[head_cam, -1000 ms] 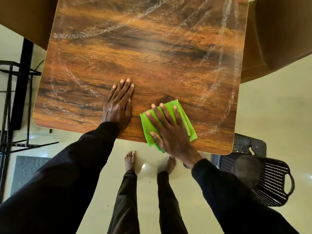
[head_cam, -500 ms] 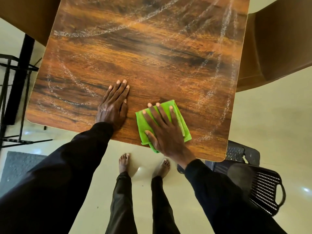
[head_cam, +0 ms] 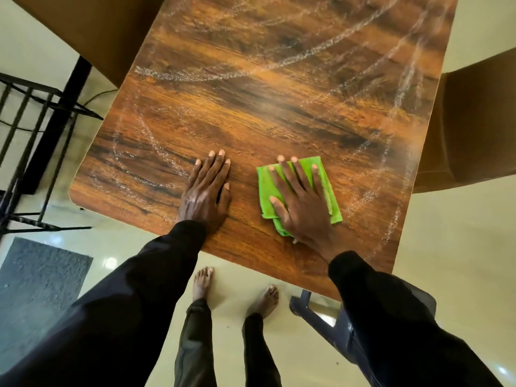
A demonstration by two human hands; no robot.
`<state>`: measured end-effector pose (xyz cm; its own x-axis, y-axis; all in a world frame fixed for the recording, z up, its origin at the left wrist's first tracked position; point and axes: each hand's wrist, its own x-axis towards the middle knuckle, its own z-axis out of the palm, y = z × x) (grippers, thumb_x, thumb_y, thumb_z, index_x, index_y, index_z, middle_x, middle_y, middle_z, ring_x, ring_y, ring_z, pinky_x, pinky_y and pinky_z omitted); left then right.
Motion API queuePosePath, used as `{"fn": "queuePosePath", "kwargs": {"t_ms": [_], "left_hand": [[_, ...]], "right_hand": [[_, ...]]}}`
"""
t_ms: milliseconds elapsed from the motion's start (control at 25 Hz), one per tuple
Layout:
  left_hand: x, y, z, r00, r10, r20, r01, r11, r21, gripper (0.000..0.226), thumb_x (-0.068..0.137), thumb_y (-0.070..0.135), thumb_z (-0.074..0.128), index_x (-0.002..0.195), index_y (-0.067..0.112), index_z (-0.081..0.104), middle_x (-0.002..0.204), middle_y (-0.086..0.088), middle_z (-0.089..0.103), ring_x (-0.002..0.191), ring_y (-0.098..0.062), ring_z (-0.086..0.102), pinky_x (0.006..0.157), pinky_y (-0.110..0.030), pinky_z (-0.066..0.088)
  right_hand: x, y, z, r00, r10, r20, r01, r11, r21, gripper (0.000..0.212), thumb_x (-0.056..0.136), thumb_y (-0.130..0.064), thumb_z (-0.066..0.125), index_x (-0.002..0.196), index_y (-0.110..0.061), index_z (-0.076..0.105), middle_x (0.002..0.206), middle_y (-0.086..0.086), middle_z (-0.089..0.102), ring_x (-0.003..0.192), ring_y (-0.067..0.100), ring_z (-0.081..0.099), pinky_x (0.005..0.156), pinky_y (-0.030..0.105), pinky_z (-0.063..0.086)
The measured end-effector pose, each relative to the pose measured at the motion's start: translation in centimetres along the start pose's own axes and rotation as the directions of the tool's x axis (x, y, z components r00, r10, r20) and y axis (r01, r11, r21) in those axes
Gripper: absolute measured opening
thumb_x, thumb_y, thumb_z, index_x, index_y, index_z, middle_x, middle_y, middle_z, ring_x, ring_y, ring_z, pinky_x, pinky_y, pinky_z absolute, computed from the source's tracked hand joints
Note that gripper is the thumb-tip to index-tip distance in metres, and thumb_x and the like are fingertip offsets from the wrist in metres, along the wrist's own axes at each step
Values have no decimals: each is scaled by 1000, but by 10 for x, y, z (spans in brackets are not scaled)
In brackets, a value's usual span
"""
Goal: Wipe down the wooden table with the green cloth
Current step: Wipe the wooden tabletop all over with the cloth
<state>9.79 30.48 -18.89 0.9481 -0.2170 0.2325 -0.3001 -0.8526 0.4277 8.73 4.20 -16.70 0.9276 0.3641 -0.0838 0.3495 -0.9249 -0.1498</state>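
Pressing the cloth [head_cam: 332, 199] onto the counter [head_cam: 251, 107] by its near edge with a spread right hand [head_cam: 303, 203]; resting the left hand [head_cam: 205, 195] flat, fingers [head_cam: 216, 170] together, just left of it.

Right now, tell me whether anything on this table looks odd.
Whitish curved streaks arc across the wooden table, near its left and right edges; they look like residue not yet wiped off. The green cloth lies flat under the right hand; the left hand rests flat beside it. Nothing looks spilled or damaged.
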Motion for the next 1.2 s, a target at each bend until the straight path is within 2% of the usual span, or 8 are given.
{"fn": "queuePosePath", "kwargs": {"t_ms": [240, 440, 480, 640, 760, 1000, 1080, 1200], "left_hand": [[-1, -5, 3, 1000, -26, 2, 26, 1000, 6, 53, 110, 22, 43, 160, 5, 41, 172, -13, 32, 162, -26, 25, 132, -52, 22], [1, -4, 4, 1000, -31, -1, 31, 999, 7, 54, 108, 18, 47, 160, 4, 42, 172, -13, 32, 162, -27, 25, 132, -53, 23], [1, -4, 4, 999, -32, 8, 32, 999, 10, 54, 108, 18, 47, 160, 4, 41, 172, -13, 32, 162, -27, 25, 132, -53, 24], [3, -7, 4, 999, -33, 41, 32, 999, 27, 54, 110, 22, 41, 161, 5, 39, 173, -13, 29, 163, -26, 22, 132, -53, 23], [2, -7, 2, 997, -32, 64, 30, 999, 33, 54, 110, 22, 40, 162, 4, 38, 173, -13, 28, 164, -26, 21, 131, -54, 23], [3, -7, 2, 998, -29, 64, 27, 999, 25, 54, 111, 21, 41, 162, 5, 37, 174, -13, 27, 164, -26, 20, 133, -53, 20], [3, -7, 1, 998, -26, 63, 25, 1000, 19, 54, 110, 20, 43, 162, 5, 38, 173, -14, 29, 163, -27, 22, 132, -54, 21], [3, -6, 0, 998, -34, 58, 33, 999, 19, 54, 110, 18, 45, 161, 3, 38, 172, -15, 30, 163, -28, 23, 133, -54, 21]], "right_hand": [[99, 25, -17, 968, 244, -62, -243, 970, 21, 67, 115, -51, 27, 175, -22, 23, 184, 7, 10, 171, 33, 6, 136, 63, 1], [99, 17, -11, 995, -96, 20, 97, 995, -26, 69, 114, -56, 31, 174, -22, 24, 184, 5, 10, 171, 33, 6, 135, 66, 6], [96, 30, -12, 994, -103, 22, 104, 994, -30, 69, 114, -57, 30, 174, -22, 25, 184, 5, 11, 171, 33, 7, 135, 66, 8], [148, 48, -24, 981, 186, -54, -186, 983, 14, 67, 115, -55, 28, 174, -22, 26, 183, 7, 16, 169, 36, 14, 135, 66, 7], [175, 21, -25, 986, 159, -43, -159, 987, 14, 67, 115, -54, 28, 174, -22, 25, 183, 8, 16, 170, 36, 12, 135, 65, 4], [44, 4, 2, 994, -106, 36, 107, 994, -16, 71, 113, -59, 30, 175, -24, 21, 185, 6, 7, 171, 32, 2, 134, 68, 8], [-8, 15, 4, 996, -79, 45, 80, 996, -26, 70, 113, -59, 27, 174, -24, 26, 184, 5, 11, 171, 32, 6, 132, 69, 13], [-18, 32, -3, 991, 133, -13, -133, 991, -16, 69, 113, -54, 31, 174, -22, 25, 184, 5, 12, 171, 32, 7, 133, 68, 11]]}}
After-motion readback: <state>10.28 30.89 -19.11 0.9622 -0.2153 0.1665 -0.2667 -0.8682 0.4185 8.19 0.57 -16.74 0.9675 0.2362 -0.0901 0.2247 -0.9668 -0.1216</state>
